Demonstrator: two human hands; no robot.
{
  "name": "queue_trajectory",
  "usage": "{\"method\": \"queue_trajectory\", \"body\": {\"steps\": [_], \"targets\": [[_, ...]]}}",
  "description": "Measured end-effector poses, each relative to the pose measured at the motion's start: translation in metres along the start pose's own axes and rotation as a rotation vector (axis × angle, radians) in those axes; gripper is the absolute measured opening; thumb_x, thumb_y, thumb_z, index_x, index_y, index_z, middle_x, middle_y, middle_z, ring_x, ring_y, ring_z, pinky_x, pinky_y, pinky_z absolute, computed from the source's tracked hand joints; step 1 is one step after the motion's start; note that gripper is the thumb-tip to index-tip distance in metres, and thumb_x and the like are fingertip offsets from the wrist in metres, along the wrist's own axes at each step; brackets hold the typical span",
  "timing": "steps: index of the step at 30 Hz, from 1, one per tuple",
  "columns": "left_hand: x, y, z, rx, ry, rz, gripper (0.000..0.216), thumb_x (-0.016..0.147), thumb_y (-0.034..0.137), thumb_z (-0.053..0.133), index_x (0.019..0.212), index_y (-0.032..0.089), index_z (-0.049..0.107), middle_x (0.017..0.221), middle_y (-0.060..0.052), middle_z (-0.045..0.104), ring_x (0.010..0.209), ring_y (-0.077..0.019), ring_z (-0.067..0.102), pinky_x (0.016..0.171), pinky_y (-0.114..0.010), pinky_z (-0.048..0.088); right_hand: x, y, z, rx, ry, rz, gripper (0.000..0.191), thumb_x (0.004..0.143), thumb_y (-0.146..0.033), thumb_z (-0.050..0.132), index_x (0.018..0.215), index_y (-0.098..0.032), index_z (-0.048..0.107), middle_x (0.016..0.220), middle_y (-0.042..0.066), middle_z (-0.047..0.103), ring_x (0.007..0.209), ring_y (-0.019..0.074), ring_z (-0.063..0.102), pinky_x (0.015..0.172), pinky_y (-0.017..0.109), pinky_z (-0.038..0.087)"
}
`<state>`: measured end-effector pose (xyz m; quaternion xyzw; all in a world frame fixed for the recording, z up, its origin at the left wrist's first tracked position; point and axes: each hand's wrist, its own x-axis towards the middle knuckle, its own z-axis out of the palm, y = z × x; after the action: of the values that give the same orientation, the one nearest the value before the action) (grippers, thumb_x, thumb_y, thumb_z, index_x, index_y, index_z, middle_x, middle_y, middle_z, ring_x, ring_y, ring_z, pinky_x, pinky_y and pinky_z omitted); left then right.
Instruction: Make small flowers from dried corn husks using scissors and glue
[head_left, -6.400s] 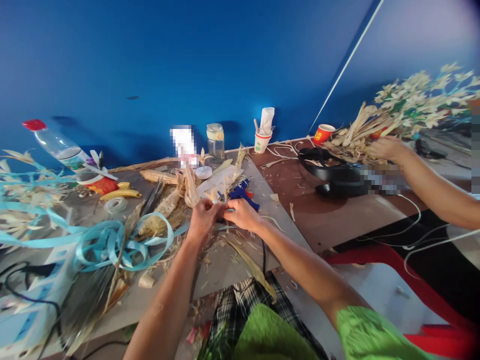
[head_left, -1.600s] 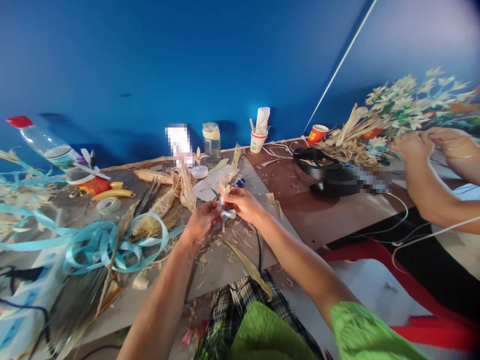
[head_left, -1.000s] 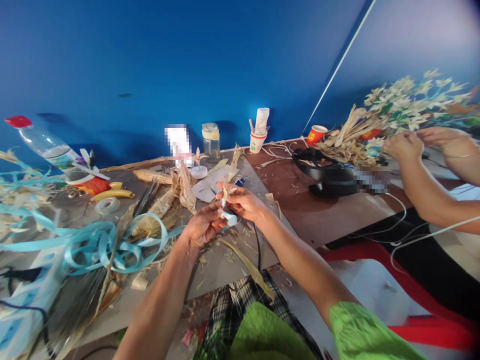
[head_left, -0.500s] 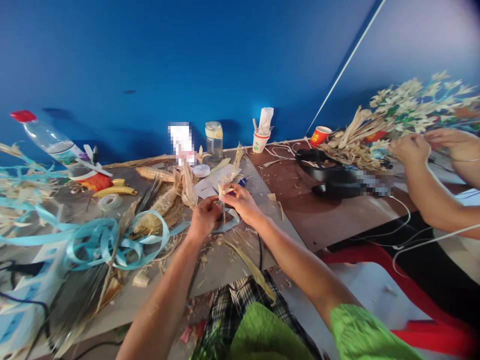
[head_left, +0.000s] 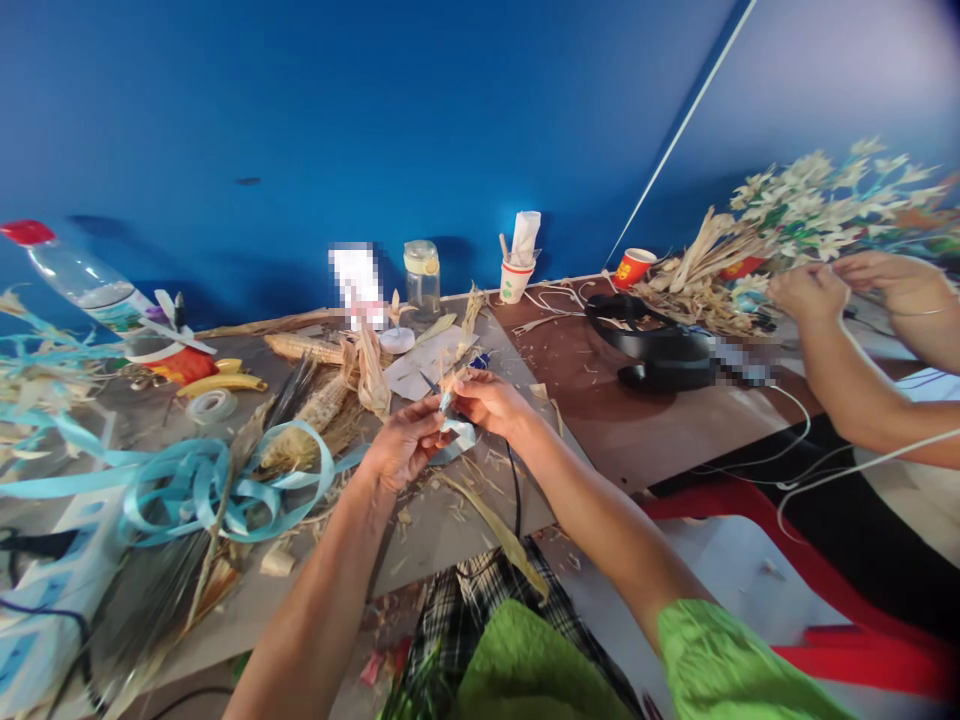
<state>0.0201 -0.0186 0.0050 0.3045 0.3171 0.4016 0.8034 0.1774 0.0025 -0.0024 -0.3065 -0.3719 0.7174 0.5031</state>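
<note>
In the middle of the head view, my two hands meet over the table. My right hand (head_left: 491, 402) is closed in a pinch on a small pale corn-husk flower (head_left: 451, 380), mostly hidden by the fingers. Light-blue ribbon (head_left: 459, 434) shows at the base of the flower and hangs in a loop below it. My left hand (head_left: 405, 442) pinches the ribbon close to the right fingertips; its exact grip is partly hidden. A dark pointed blade or tip (head_left: 430, 383) shows just behind the fingers. Leftward, the ribbon trails into a loose blue coil (head_left: 180, 480).
Corn cobs (head_left: 307, 348), dried husks (head_left: 371, 375) and a tape roll (head_left: 211, 406) lie to the left. A glass jar (head_left: 423, 280) and a paper cup (head_left: 516, 281) stand behind. At right are a black headset (head_left: 652, 350) and a co-worker's hands (head_left: 814, 290).
My left hand has turned so more of its palm and fingers show. The flower is now more covered by my right fingers, and blue ribbon shows at its base. The view has shifted slightly.
</note>
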Motion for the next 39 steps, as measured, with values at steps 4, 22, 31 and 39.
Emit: {"method": "queue_trajectory", "body": {"steps": [4, 22, 31, 39], "targets": [[0.002, -0.003, -0.002, -0.016, 0.006, 0.022, 0.031, 0.057, 0.011, 0.076, 0.086, 0.011, 0.066, 0.056, 0.004, 0.053, 0.039, 0.0007, 0.034, 0.047, -0.018, 0.039, 0.001, 0.002, -0.001, 0.046, -0.019, 0.031, 0.029, 0.053, -0.031, 0.081, 0.064, -0.017, 0.058, 0.063, -0.002, 0.061, 0.056, 0.0112, 0.055, 0.057, 0.026, 0.044], [0.016, -0.001, -0.017, 0.010, 0.309, 0.329, 0.039, 0.048, 0.015, 0.075, 0.083, 0.012, 0.059, 0.050, 0.007, 0.048, 0.039, -0.0027, 0.037, 0.041, -0.018, 0.026, 0.003, -0.015, -0.018, -0.312, 0.530, -0.359, 0.039, 0.058, -0.034, 0.070, 0.093, -0.018, 0.061, 0.070, -0.004, 0.052, 0.051, 0.0056, 0.042, 0.050, 0.022, 0.033], [0.013, 0.000, -0.017, 0.099, 0.298, 0.387, 0.039, 0.048, 0.022, 0.073, 0.085, 0.011, 0.064, 0.052, 0.005, 0.052, 0.041, -0.0030, 0.036, 0.042, -0.020, 0.025, -0.027, -0.024, -0.035, -1.347, 0.536, -0.146, 0.023, 0.074, -0.036, 0.061, 0.087, -0.018, 0.065, 0.086, 0.008, 0.066, 0.082, 0.0198, 0.060, 0.075, 0.032, 0.043], [0.015, -0.001, -0.024, 0.118, 0.367, 0.388, 0.048, 0.046, 0.022, 0.073, 0.091, 0.008, 0.066, 0.050, 0.006, 0.052, 0.041, -0.0040, 0.036, 0.044, -0.019, 0.026, -0.007, -0.005, -0.015, -1.665, 0.517, 0.085, 0.042, 0.067, -0.033, 0.070, 0.101, -0.011, 0.061, 0.115, 0.018, 0.053, 0.094, 0.0253, 0.058, 0.079, 0.032, 0.041]]}}
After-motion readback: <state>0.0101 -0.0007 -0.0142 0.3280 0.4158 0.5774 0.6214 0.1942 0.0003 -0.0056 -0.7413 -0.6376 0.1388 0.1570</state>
